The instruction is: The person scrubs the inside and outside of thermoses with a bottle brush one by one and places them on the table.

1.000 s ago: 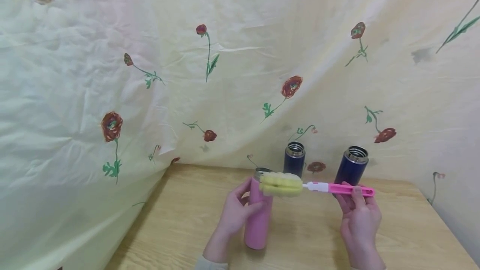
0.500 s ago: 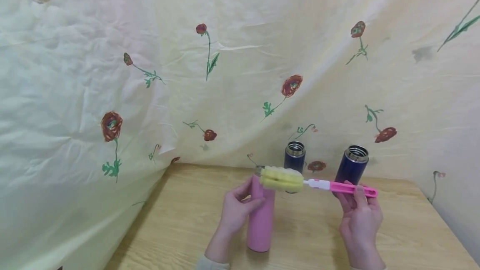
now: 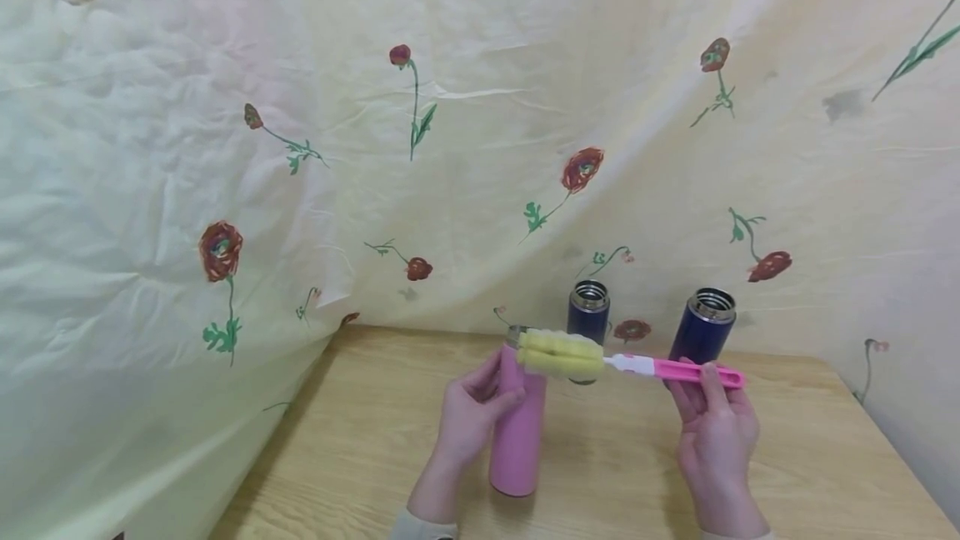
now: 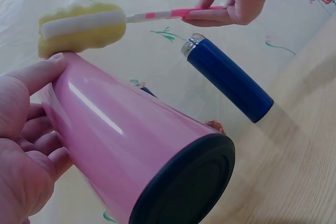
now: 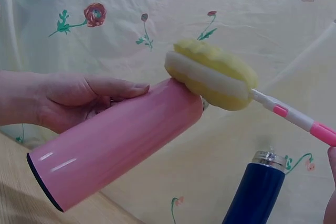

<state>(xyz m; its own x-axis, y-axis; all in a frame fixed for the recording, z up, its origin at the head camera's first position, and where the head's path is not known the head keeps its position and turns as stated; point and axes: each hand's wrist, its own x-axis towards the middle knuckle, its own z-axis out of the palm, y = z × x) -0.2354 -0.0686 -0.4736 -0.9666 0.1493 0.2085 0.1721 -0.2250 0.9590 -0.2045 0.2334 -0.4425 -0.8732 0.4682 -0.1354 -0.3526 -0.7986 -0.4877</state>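
Gripping a pink bottle (image 3: 520, 436) is the left hand (image 3: 467, 421); the right hand (image 3: 717, 440) pinches a yellow brush (image 3: 562, 354) by its handle (image 3: 673, 370).

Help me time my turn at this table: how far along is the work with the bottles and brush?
Done: the blue bottles look uncapped, open at the top. In hand: the left hand grips the pink bottle; the right hand holds the brush. Left: probably brushing inside the pink bottle, as the sponge head is outside it; whether the blue bottles were brushed can't be told.
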